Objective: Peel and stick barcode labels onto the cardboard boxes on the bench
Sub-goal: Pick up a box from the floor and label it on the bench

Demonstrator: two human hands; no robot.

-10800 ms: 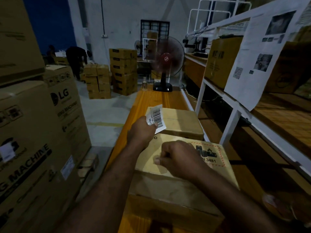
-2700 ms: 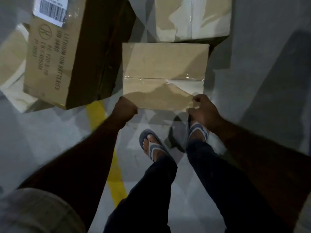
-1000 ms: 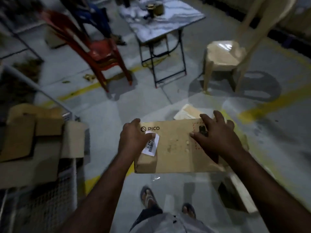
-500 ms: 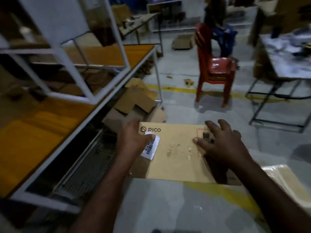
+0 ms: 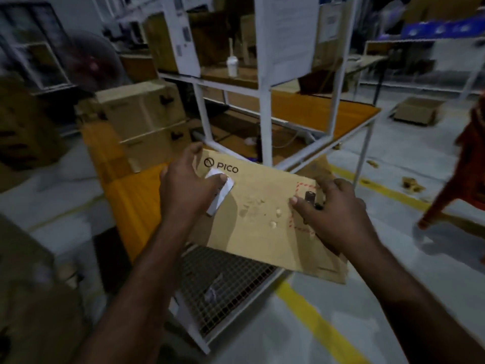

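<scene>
Cardboard box (image 5: 257,227), marked PICO: your left hand (image 5: 186,190) grips its far left corner, thumb pinning a white label (image 5: 221,195) to the top face. Your right hand (image 5: 333,214) lies spread over the red dashed mark at its right end. Position: held tilted above the near end of the orange bench (image 5: 126,195) and a mesh shelf (image 5: 225,282). Far left on the bench: stacked cartons (image 5: 147,119).
</scene>
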